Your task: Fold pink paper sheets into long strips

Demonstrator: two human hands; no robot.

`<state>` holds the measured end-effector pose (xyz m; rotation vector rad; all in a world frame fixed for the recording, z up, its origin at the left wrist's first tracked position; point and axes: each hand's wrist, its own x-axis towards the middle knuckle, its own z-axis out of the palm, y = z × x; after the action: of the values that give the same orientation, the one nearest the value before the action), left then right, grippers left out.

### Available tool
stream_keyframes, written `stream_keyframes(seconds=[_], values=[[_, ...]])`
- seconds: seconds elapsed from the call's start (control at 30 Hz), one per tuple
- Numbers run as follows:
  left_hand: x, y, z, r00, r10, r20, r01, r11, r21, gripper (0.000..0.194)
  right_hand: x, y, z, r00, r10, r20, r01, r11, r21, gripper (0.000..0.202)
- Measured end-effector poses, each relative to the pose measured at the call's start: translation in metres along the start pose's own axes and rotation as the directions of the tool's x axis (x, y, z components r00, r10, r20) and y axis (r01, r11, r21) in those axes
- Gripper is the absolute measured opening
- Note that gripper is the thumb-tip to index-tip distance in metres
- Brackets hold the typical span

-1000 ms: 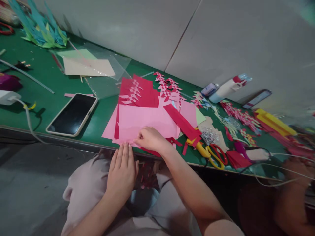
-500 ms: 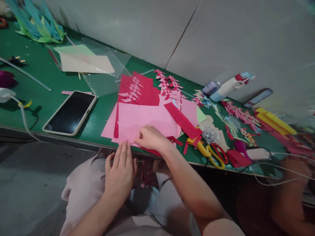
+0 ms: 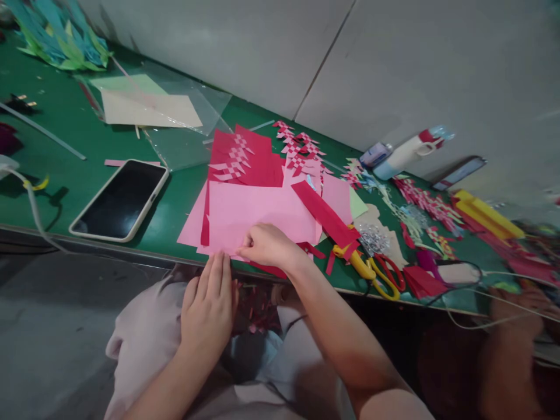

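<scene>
Pink paper point(image 3: 245, 204) lies over red sheets point(image 3: 262, 151) at the front edge of the green table. My left hand point(image 3: 210, 297) rests its fingertips on the lower edge of the pink paper, fingers stretched out side by side, palm down. Just to its right, my right hand point(image 3: 266, 248) is closed, thumb and bent fingers together on the same edge; what it pinches, if anything, is hidden. A folded red strip point(image 3: 326, 214) lies across the right part of the pink paper. Pink and white woven pieces point(image 3: 236, 160) sit on the red sheets.
A phone point(image 3: 120, 200) lies left of the paper. Yellow-handled scissors point(image 3: 385, 280), red-handled scissors point(image 3: 394, 271) and a pile of silver bits point(image 3: 374, 239) are to the right. A white bottle point(image 3: 406, 154) lies near the wall. Another person's hand point(image 3: 520, 303) is at the far right.
My left hand's palm and wrist have shifted slightly left, with its fingers closer together. The right hand has barely moved. At the far right, the other person's hand has moved.
</scene>
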<state>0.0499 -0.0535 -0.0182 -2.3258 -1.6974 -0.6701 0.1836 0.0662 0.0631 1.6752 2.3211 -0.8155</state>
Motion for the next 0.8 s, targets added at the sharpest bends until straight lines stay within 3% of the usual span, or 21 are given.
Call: stream_keyframes(seconds=[0.47, 0.8], values=[[0.000, 0.019, 0.004, 0.999, -0.032, 0.003, 0.032, 0.999, -0.003, 0.070, 0.001, -0.001, 0.000, 1.000, 0.022, 0.009, -0.022, 1.000, -0.004, 0.022], [0.006, 0.017, 0.005, 0.999, -0.031, -0.031, 0.030, 0.999, -0.026, 0.068, 0.000, -0.001, -0.001, 1.000, 0.024, 0.001, -0.024, 0.999, -0.045, 0.026]])
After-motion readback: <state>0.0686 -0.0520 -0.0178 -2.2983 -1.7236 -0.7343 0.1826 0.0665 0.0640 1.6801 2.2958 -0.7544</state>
